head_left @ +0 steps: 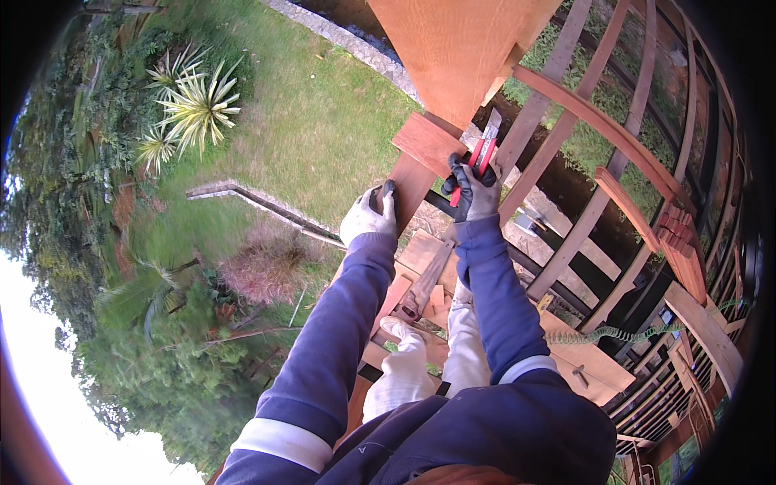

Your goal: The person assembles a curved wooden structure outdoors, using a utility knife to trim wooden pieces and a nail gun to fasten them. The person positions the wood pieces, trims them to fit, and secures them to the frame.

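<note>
My left hand (pixel 370 217), in a pale glove with dark fingertips, grips the left edge of a reddish-brown wooden board (pixel 412 190). My right hand (pixel 478 192), gloved the same way, is closed around a red utility knife (pixel 483 153). The knife's flat steel blade points up and away from me, beside a short wooden block (pixel 428 144) that lies across the far part of the board. The blade appears apart from the block. Part of the knife's handle is hidden by my fingers.
Below my hands a handsaw (pixel 428 279) rests on planks near my feet. A hammer (pixel 579 374) lies on boards at the lower right, near a green coiled hose (pixel 634 333). Open wooden beams (pixel 558 121) with gaps stand at right; grass (pixel 299 113) drops away left.
</note>
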Available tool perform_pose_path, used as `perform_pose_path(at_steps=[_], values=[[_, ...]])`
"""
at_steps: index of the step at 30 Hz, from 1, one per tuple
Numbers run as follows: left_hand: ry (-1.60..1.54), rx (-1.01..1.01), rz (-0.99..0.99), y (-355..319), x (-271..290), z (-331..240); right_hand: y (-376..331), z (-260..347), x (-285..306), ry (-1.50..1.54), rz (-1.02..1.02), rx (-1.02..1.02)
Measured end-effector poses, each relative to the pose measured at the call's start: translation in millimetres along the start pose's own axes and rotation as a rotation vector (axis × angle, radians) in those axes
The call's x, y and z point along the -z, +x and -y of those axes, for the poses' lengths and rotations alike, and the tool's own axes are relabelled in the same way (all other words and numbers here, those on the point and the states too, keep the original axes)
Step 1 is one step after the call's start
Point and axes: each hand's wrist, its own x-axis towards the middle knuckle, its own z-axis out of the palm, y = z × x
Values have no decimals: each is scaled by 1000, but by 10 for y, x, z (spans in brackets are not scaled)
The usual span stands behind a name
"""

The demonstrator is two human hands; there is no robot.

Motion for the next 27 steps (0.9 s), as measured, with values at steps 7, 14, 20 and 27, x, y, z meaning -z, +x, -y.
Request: perform_pose_path(at_steps=[7, 14, 20, 27], values=[[19, 12, -19, 8, -49, 18, 1, -7, 4, -19, 31, 40], [19, -3, 1, 47, -97, 72, 11, -24, 10, -30, 5, 50], [8, -1, 25, 63, -81, 77, 39, -68, 35, -59, -24, 55], [-6, 7, 5, 62, -108, 88, 22, -47, -9, -53, -25, 56]])
